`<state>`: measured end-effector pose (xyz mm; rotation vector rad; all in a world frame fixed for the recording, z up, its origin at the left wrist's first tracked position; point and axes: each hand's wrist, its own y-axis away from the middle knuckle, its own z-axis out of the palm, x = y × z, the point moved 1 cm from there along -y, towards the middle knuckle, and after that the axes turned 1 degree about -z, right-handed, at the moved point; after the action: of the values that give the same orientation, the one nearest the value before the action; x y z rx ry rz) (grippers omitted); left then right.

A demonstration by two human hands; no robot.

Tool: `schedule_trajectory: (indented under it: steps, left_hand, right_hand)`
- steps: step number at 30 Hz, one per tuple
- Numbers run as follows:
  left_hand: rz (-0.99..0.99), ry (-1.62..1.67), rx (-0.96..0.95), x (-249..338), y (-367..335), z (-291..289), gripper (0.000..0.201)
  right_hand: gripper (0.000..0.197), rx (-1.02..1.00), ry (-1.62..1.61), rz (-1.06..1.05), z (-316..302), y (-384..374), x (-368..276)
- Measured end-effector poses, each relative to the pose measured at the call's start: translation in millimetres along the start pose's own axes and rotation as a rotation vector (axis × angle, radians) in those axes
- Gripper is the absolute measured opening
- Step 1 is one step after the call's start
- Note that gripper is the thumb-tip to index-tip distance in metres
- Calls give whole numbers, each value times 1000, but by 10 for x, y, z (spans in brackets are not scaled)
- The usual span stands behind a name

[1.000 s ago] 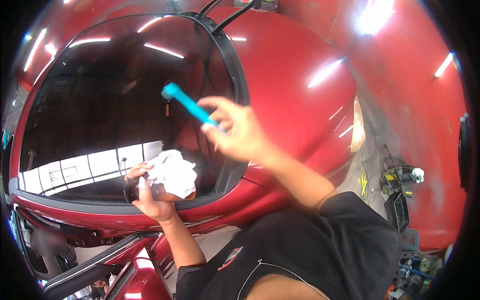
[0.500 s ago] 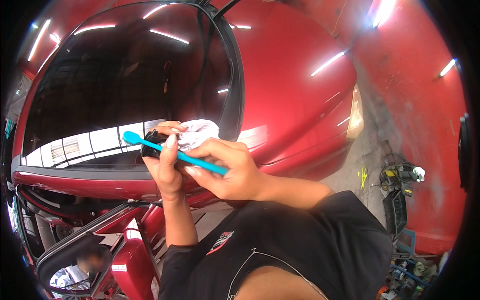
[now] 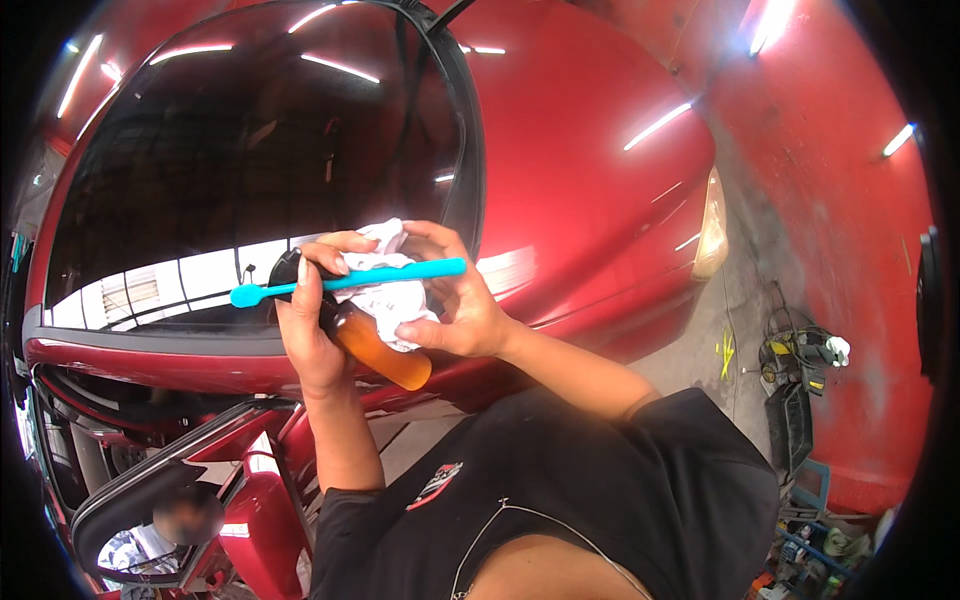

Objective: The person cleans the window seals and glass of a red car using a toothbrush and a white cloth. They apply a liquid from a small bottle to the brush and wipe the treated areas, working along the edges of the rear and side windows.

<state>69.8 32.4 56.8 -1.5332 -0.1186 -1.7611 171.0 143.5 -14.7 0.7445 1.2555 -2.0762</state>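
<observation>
Closed around the black neck of an amber bottle (image 3: 400,362), my left hand (image 3: 318,345) also pins a turquoise toothbrush-like brush (image 3: 400,273) under its thumb. The brush head points left and its handle runs across a crumpled white cloth (image 3: 385,302). My right hand (image 3: 472,312) is closed on the right side of that cloth, fingers behind it and thumb in front. The bottle is tilted, its base toward the lower right; the cloth hides part of its body. Both hands are above the lower edge of the dark windshield (image 3: 230,170).
The red car's hood (image 3: 590,190) spreads to the right, ending at a headlight (image 3: 711,230). Below left are an open red door (image 3: 262,510) and a side mirror (image 3: 140,530). A yellow-and-black machine with cables (image 3: 785,360) stands on the floor by the red wall (image 3: 850,250).
The brush has passed from my right hand to my left thumb and now lies nearly level. My right hand has taken hold of the cloth. The amber bottle has come into view.
</observation>
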Motion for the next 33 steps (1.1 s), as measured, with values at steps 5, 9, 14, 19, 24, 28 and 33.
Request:
schedule_trajectory:
  steps: [5,9,14,19,24,28,33]
  left_hand:
    - [65,48,-54,-18,-109,-51,27]
    - [58,46,18,43,-152,-151,27]
    - [65,150,97,308,-308,-404,35]
    - [173,-4,160,494,-554,-731,33]
    - [195,0,110,559,-973,-655,33]
    - [218,-43,116,656,-1111,-768,32]
    - [221,-137,193,908,-1239,-907,30]
  right_hand:
    - [56,31,-40,133,2,-30,83]
    - [26,94,420,-106,-139,-180,-19]
    - [16,509,422,20,-688,-423,-20]
    - [29,569,843,215,-1231,-1014,294]
    - [59,469,1359,387,-1913,-1389,1258]
    - [78,195,1562,743,-1641,-1436,874]
    - [67,235,1750,287,-1518,-1513,746]
